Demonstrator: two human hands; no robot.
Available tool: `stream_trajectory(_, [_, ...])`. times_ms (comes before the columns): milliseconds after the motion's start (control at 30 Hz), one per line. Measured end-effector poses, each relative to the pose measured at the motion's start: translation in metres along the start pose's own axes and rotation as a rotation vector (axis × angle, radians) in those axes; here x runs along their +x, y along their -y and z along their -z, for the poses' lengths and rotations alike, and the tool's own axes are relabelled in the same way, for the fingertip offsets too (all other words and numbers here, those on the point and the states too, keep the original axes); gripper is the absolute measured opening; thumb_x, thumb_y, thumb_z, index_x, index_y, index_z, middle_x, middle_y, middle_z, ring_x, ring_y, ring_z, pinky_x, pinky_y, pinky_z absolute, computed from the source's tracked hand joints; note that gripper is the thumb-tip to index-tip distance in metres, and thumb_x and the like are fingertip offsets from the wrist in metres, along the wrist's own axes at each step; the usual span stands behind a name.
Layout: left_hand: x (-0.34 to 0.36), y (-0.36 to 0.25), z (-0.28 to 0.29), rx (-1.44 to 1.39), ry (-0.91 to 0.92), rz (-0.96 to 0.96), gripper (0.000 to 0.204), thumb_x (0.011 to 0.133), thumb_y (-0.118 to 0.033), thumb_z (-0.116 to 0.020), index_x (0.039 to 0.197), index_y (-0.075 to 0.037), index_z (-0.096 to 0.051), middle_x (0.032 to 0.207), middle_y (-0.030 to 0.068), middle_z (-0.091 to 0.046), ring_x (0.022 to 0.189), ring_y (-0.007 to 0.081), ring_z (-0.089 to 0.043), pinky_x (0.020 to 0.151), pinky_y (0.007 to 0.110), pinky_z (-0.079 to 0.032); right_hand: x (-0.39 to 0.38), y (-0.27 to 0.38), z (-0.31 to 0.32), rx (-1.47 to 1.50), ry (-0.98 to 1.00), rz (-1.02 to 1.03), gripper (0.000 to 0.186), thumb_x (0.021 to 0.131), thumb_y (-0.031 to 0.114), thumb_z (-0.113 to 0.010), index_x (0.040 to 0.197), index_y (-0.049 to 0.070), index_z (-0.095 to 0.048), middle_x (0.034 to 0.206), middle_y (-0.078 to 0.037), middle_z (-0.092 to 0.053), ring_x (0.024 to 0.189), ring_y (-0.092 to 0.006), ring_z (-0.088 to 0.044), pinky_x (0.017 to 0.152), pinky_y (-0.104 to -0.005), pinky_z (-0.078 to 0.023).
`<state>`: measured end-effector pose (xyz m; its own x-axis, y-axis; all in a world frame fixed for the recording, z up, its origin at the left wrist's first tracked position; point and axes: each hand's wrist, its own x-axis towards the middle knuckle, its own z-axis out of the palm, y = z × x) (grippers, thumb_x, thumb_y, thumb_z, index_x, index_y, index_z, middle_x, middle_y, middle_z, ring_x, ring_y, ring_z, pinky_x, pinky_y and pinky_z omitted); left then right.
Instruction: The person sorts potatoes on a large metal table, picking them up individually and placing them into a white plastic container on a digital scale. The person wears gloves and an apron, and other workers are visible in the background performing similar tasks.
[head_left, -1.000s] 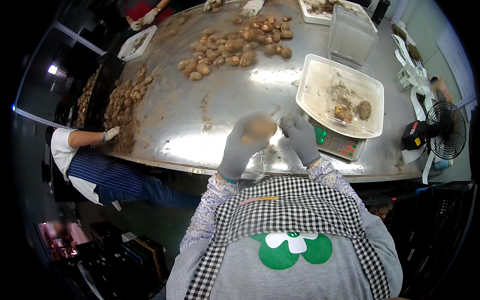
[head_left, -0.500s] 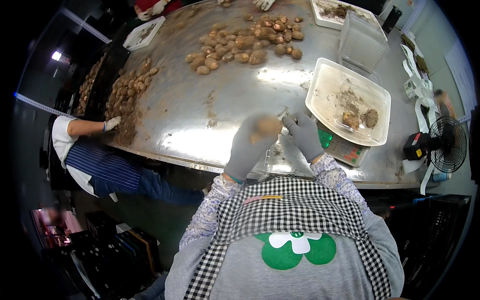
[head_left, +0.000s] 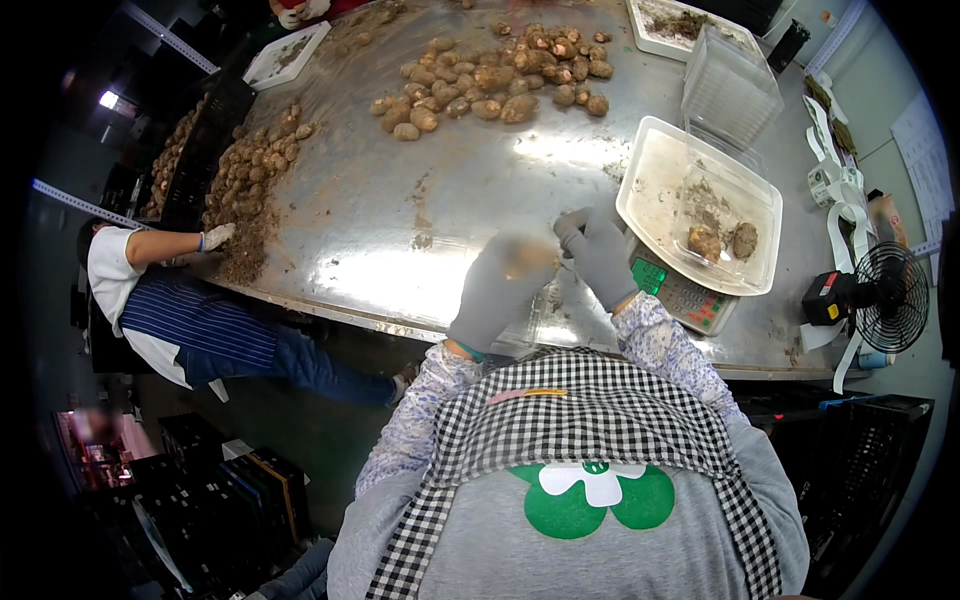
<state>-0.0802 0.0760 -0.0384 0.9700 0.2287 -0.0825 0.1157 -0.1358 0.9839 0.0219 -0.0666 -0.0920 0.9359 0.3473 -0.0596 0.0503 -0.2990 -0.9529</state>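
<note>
The gloved left hand (head_left: 490,295) is wrapped round a brown tuber (head_left: 530,258), blurred, near the tabletop's (head_left: 345,200) near edge. Just beside it, the gloved right hand (head_left: 602,262) has its fingers curled; whether on anything, I can't tell. I'd judge the tuber is being cleaned or checked; the next move calls for a steady left grip. Rightward, a white tray (head_left: 640,185) holding two tubers (head_left: 745,240) sits on a scale (head_left: 692,302); a heap of tubers (head_left: 490,80) lies toward the far edge.
</note>
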Motion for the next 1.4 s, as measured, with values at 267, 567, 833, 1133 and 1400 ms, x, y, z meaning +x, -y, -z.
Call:
stream_trajectory(267, [0.004, -0.001, 0.015, -0.435, 0.048, 0.121, 0.036, 0.09, -0.03, -0.067, 0.112, -0.002, -0.059, 0.095, 0.0038, -0.064, 0.077, 0.007, -0.058, 0.064, 0.02, -0.046, -0.004, 0.018, 0.011, 0.027, 0.01, 0.123, 0.029, 0.091, 0.03, -0.062, 0.09, 0.001, -0.067, 0.087, -0.01, -0.065, 0.078, -0.0196, -0.063, 0.073, -0.0306, -0.05])
stream_trajectory(567, [0.006, -0.001, 0.016, -0.296, 0.209, 0.076, 0.043, 0.094, -0.037, -0.061, 0.113, 0.0, -0.052, 0.091, 0.0046, -0.06, 0.074, 0.0087, -0.058, 0.065, 0.022, -0.049, -0.005, 0.051, 0.019, 0.172, 0.323, 0.108, 0.023, 0.088, 0.022, -0.064, 0.091, 0.0, -0.067, 0.09, -0.008, -0.064, 0.08, -0.017, -0.06, 0.075, -0.0304, -0.05])
stream_trajectory(833, [0.007, 0.025, 0.017, -0.78, 0.241, 0.094, 0.041, 0.103, -0.04, -0.041, 0.119, -0.004, -0.052, 0.101, 0.0076, -0.06, 0.086, 0.0155, -0.062, 0.071, 0.027, -0.055, -0.005, 0.041, 0.021, -0.068, 0.145, -0.054, 0.031, 0.088, 0.031, -0.065, 0.088, 0.001, -0.066, 0.084, -0.01, -0.065, 0.073, -0.0172, -0.059, 0.071, -0.0306, -0.049])
stream_trajectory(1133, [0.006, 0.014, -0.001, -1.027, 0.225, 0.323, 0.051, 0.102, -0.049, -0.036, 0.122, -0.004, -0.05, 0.094, 0.0094, -0.057, 0.078, 0.0164, -0.057, 0.068, 0.029, -0.05, -0.028, 0.054, 0.013, -0.162, 0.118, 0.502, 0.043, 0.084, 0.015, -0.067, 0.124, 0.003, -0.057, 0.11, -0.012, -0.063, 0.101, -0.0233, -0.063, 0.091, -0.0338, -0.05])
stream_trajectory(1400, [0.0, 0.03, 0.001, -0.314, 0.298, -0.104, 0.042, 0.097, -0.021, -0.054, 0.135, -0.004, -0.044, 0.109, 0.0106, -0.059, 0.094, 0.0188, -0.062, 0.08, 0.032, -0.052, -0.037, 0.052, 0.018, -0.026, 0.17, 0.27, 0.05, 0.085, 0.032, -0.067, 0.125, 0.004, -0.057, 0.117, -0.015, -0.062, 0.109, -0.0279, -0.06, 0.096, -0.0382, -0.046])
